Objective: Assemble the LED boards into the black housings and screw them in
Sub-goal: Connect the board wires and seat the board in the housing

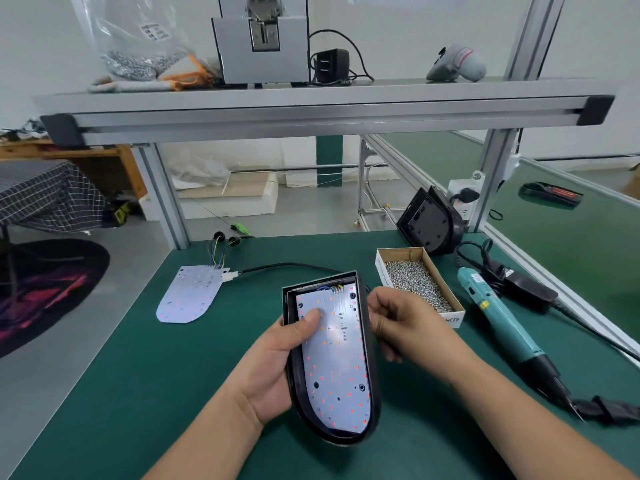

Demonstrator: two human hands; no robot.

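Left hand (pixel 273 368) gripping black housing (pixel 290 303), thumb pressing LED board (pixel 339 368). Right hand (pixel 398 323) curling at housing's right rim, grasp unclear. Screw box (pixel 382 271) sitting just beyond it.

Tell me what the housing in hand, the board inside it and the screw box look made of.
Housing: likely moulded plastic, matte black, smooth rounded rim.
Board: thin flat sheet, glossy white, showing glare; core unclear.
Screw box: cardboard, brown inside, white printed outside.
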